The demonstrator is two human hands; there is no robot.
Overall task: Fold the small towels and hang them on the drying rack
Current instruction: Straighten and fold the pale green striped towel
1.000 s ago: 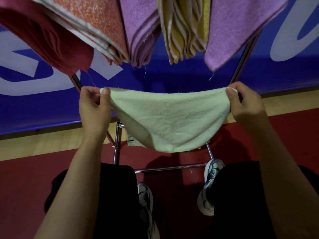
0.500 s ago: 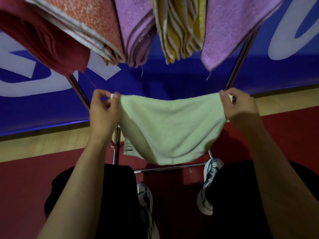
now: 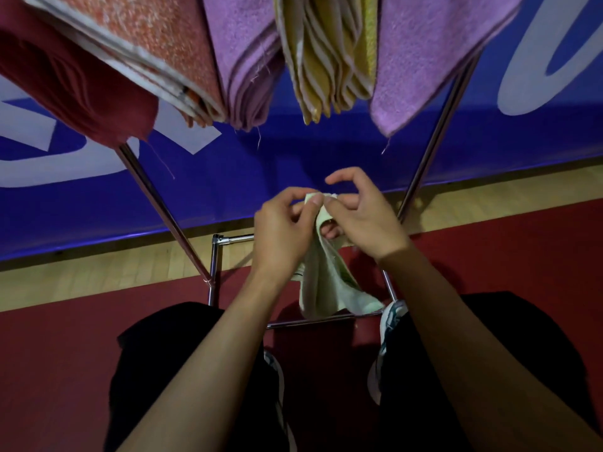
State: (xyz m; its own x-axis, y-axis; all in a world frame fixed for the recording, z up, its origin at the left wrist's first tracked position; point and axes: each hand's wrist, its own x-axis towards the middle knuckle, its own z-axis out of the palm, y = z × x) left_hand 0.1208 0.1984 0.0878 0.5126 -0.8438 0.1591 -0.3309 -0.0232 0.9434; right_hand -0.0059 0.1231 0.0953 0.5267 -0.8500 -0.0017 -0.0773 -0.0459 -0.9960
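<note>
A pale green small towel (image 3: pixel 326 285) hangs doubled over in front of me, below the drying rack. My left hand (image 3: pixel 284 230) pinches its upper corners between thumb and fingers. Right beside it, my right hand (image 3: pixel 359 213) pinches the same top edge with its thumb, the index finger raised and curved. The two hands meet at the towel's top. Folded towels hang overhead on the rack: a dark red towel (image 3: pixel 65 83), an orange towel (image 3: pixel 156 44), a purple towel (image 3: pixel 248 60), a yellow towel (image 3: pixel 326 53) and another purple towel (image 3: pixel 430 60).
The rack's chrome legs (image 3: pixel 163 207) slant down to a base bar (image 3: pixel 313 321) near my shoes (image 3: pixel 391 318). A blue banner (image 3: pixel 293 164) stands behind the rack. The floor is wood strip and dark red mat.
My hands were apart, stretching the green towel wide. They have come together in the middle, so the towel now hangs folded in half.
</note>
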